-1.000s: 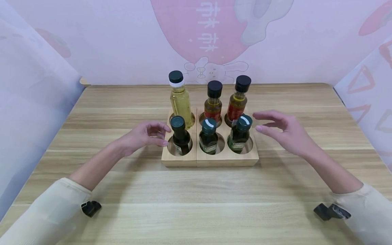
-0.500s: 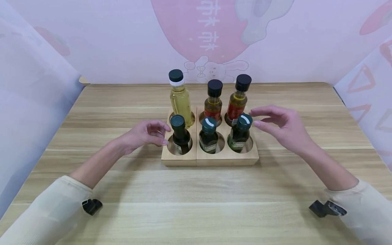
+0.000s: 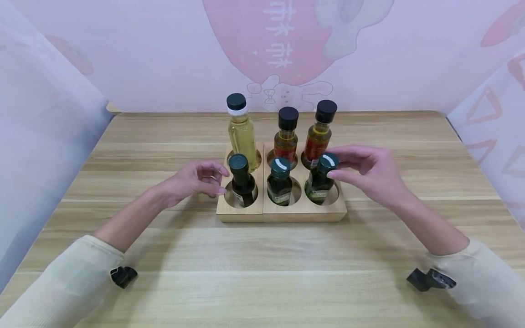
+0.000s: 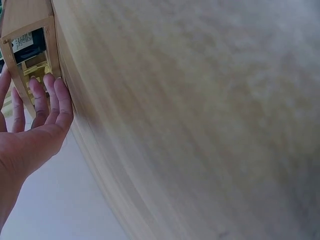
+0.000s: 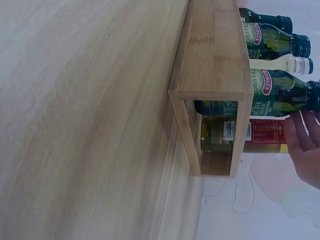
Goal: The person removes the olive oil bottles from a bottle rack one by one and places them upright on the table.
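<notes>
My right hand (image 3: 371,175) pinches the green olive oil bottle (image 3: 317,189) at the front right of a wooden rack (image 3: 303,217), thumb in front of its neck and fingers behind. That bottle (image 5: 282,92) stands upright in its round hole; the right wrist view shows the fingers (image 5: 300,135) at its neck. My left hand (image 3: 194,184), fingers loosely bent, is beside the rack's left end, near the dark bottle (image 3: 243,184) at front left. Nothing is in its grasp in the left wrist view, where the fingers (image 4: 40,100) overlap the rack's open side.
Another green bottle (image 3: 280,187) occupies the front middle hole. Behind stand a tall pale-yellow oil bottle (image 3: 242,136) and two red-labelled bottles with black caps, one in the middle (image 3: 285,141), one at right (image 3: 316,143). A printed backdrop (image 3: 164,54) rises behind the wooden table (image 3: 262,273).
My right hand has moved left, from beside the rack onto the neck of the front right bottle, and its fingers have closed in. The left hand has stayed nearly still.
</notes>
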A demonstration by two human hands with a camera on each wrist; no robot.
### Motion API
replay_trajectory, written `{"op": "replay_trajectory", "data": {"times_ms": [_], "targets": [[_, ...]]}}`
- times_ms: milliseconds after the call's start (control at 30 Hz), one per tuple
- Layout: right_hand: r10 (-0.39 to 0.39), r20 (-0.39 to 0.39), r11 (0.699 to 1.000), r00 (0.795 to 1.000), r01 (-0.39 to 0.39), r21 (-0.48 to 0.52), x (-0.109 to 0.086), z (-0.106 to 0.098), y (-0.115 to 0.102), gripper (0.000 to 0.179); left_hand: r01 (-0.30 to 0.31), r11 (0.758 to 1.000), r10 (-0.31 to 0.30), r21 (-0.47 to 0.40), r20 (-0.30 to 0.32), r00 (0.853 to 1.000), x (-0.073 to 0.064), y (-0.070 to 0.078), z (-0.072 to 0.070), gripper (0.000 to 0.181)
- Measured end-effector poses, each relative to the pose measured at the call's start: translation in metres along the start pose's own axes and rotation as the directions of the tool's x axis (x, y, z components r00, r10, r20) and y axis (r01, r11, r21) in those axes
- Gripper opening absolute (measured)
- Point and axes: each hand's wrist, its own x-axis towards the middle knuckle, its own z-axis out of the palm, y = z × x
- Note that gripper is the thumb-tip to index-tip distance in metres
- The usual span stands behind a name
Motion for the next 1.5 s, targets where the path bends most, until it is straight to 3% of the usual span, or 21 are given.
{"op": "replay_trajectory", "data": {"times_ms": [867,1500], "targets": [[0.027,0.001,0.999,1.0,-0.027,0.045,0.004,0.003,-0.003,0.037,0.019,1.0,-0.019,0.009,0.004,1.0,0.002,-0.001,-0.003,0.039],[0.023,-0.059,0.997,0.998,-0.019,0.068,0.002,0.001,-0.014,0.04,0.04,0.998,-0.041,0.039,0.013,0.999,0.004,0.005,-0.004,0.04]]}}
